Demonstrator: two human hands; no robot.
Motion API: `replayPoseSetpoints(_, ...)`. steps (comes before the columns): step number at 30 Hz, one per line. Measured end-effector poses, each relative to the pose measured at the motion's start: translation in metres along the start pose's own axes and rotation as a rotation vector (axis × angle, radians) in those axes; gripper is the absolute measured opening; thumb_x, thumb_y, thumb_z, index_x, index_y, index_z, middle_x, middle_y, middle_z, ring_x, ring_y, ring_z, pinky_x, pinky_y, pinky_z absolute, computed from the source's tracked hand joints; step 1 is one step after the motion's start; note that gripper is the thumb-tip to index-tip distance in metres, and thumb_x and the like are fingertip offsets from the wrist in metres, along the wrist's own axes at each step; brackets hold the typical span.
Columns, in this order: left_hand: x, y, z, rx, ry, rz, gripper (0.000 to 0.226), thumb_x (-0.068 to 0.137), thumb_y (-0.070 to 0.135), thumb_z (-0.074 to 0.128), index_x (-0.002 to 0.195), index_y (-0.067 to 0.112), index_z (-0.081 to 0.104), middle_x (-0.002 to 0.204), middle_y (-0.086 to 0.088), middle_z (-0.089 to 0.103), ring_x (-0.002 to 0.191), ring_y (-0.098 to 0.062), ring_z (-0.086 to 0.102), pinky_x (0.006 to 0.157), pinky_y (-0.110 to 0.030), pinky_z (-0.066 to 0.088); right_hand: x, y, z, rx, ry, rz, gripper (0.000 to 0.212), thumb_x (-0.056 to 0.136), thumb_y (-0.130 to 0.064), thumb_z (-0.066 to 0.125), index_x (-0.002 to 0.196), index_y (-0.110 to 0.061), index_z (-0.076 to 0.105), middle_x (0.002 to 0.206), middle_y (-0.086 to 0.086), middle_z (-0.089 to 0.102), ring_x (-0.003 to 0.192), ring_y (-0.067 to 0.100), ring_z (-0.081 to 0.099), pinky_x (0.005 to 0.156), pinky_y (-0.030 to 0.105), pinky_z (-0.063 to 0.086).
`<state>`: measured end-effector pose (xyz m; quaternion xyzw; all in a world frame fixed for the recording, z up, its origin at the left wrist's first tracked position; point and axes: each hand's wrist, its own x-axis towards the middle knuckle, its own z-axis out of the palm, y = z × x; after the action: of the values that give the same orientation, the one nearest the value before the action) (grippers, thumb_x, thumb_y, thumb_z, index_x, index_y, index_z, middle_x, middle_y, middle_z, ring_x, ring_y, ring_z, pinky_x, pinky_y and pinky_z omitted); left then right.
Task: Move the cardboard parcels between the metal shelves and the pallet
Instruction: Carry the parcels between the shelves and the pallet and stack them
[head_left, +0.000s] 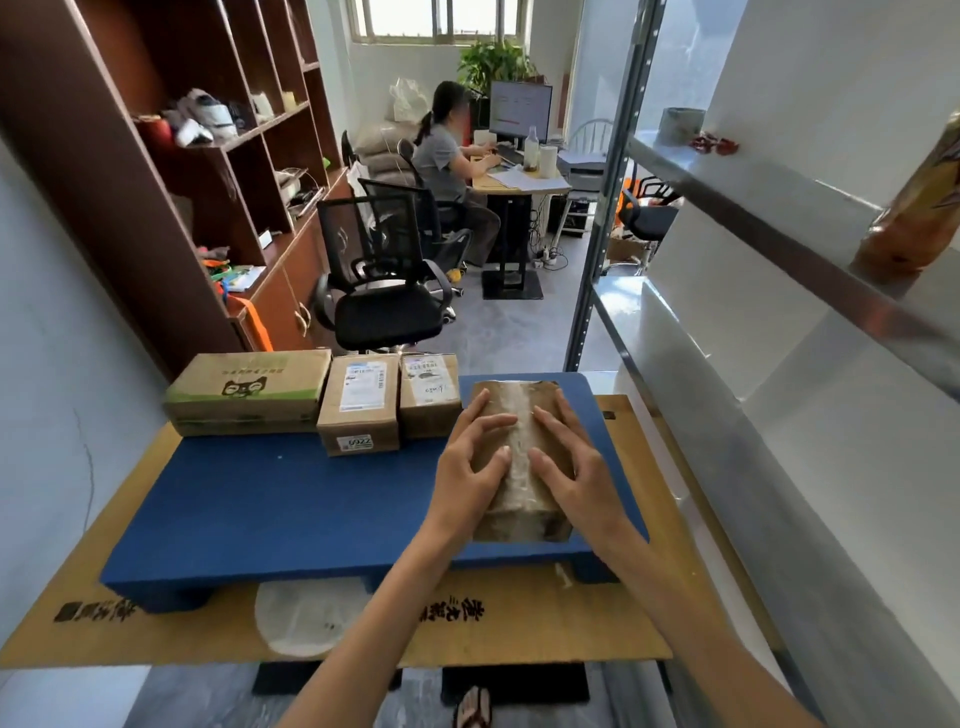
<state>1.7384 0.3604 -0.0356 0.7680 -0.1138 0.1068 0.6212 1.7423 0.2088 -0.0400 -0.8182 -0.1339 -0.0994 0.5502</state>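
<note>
Blue pallet (270, 499): the near-left surface lies open to a reaching hand. Three parcels (358, 400) line the far edge, a taped parcel (519, 522) fills the right end, and metal shelves (810, 260) wall the right side.

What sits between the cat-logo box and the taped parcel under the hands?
Two labelled parcels in a row on the blue pallet: a larger parcel, then a smaller parcel. The left hand and right hand rest on the taped parcel. Head view.
</note>
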Motion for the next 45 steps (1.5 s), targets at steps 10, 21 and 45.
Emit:
replayPoseSetpoints(10, 0.141, -0.066, 0.009, -0.008, -0.027, -0.023, 0.035, 0.093, 0.002, 0.053, 0.124, 0.017, 0.058, 0.150, 0.011, 0.035, 0.137, 0.003, 0.032, 0.106, -0.010, 0.031, 0.136, 0.057, 0.006, -0.029, 0.048, 0.040, 0.050, 0.087, -0.008, 0.064, 0.135, -0.011, 0.051, 0.154, -0.007, 0.028, 0.137, 0.002, 0.030, 0.109, 0.021, 0.036)
replayPoseSetpoints(21, 0.220, -0.130, 0.017, 0.117, -0.136, -0.100, 0.053, 0.091, 0.027, 0.042, 0.143, 0.025, 0.033, 0.158, 0.006, 0.018, 0.144, -0.013, 0.025, 0.115, -0.021, 0.021, 0.216, 0.120, 0.021, 0.015, -0.006, 0.112, 0.053, 0.086, -0.003, 0.064, 0.136, -0.015, 0.049, 0.152, -0.007, 0.032, 0.138, 0.000, 0.029, 0.111, 0.024, 0.032)
replayPoseSetpoints(45, 0.234, -0.215, -0.031, 1.051, -0.219, -0.488, 0.054, 0.105, 0.028, 0.018, 0.154, 0.017, -0.003, 0.161, -0.003, -0.015, 0.147, -0.017, -0.018, 0.117, -0.041, -0.016, 0.245, 0.214, 0.078, -0.059, -0.348, 0.111, 0.058, 0.088, -0.007, 0.050, 0.144, -0.017, 0.037, 0.159, -0.002, 0.009, 0.146, 0.010, 0.006, 0.120, 0.040, 0.014)
